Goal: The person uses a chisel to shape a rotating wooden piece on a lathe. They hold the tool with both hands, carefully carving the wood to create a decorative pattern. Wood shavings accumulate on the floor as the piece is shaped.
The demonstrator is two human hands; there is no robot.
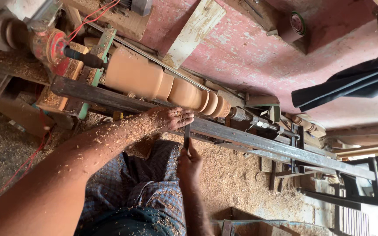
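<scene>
Both hands worked one dark chisel [186, 136]: the right hand [190, 165] had its fingers closed around the handle, while the left hand [170, 117] pressed the blade on the metal rail [259, 142], fingers curled. Beyond sat the turned wooden workpiece [154, 81].

Single head-worn view, looking steeply down and forward over the wearer's own lap, frame rolled so the lathe bed [224, 131] is running diagonally from upper left to lower right. Sitting close: left hand [169, 118] and right hand [189, 164] filling the centre, forearms entering from the bottom edge. Turned wooden workpiece [154, 81] lying just beyond the left fingers [184, 117]. Sawdust-covered floor [237, 179] showing just right of the right hand's fingers, pink wall [250, 52] well beyond the fingertips. No second view overlapping.
</scene>
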